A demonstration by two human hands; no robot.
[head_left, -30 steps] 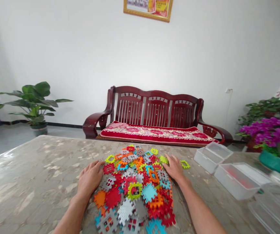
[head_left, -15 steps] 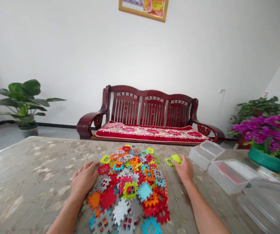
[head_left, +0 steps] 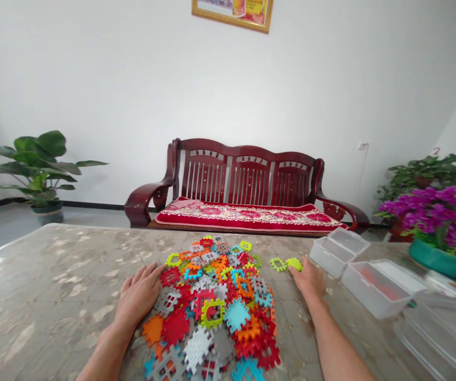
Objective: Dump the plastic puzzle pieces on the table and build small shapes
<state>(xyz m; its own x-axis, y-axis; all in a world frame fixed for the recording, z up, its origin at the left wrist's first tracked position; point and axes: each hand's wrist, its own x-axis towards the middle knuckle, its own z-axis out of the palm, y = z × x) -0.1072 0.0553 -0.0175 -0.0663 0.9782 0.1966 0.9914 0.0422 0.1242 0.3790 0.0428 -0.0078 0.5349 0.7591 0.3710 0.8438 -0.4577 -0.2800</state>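
Note:
A heap of notched plastic building tiles (head_left: 238,314) in red, orange, grey, blue and yellow-green spreads over the middle of the table. My left hand (head_left: 139,288) lies flat at the heap's left side, fingers stretched out, the fingertips close to a red window tile (head_left: 170,276). To the right of the heap, my right hand (head_left: 310,279) has its thumb and fingers on a solid yellow-green tile (head_left: 294,263), gripping its right edge. Just left of that tile lies a yellow-green frame tile (head_left: 278,264), flat on the table and apart from the heap.
Clear plastic boxes (head_left: 374,291) stand to the right of my right hand, one with something red inside. Clear lids (head_left: 438,333) lie nearer me. A green pot of purple flowers (head_left: 442,259) is at the far right. Behind the patterned table (head_left: 72,296) stands a wooden bench (head_left: 247,174).
My right hand has shifted slightly right and down with the solid yellow-green tile, which now sits further from the frame tile. My left hand stays beside the heap. The view has moved slightly.

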